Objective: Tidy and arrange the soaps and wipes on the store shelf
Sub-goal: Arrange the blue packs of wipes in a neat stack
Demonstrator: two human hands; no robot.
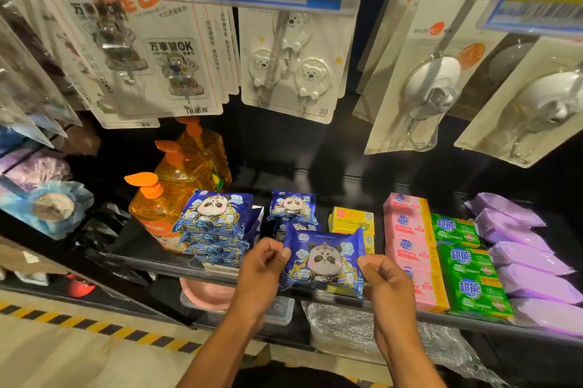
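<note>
While the left hand (258,274) and right hand (388,286) pinch its crimped side edges, the glossy blue wipes pack (325,261) hangs over the shelf lip (151,264), stacked packs (214,226) at ten o'clock, boxy pink soaps (407,248) at three.

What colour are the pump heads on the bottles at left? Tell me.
The pump heads are orange, clearest in the head view.

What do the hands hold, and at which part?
A blue wipes pack: the left hand pinches its left edge, the right hand its right edge.
</note>
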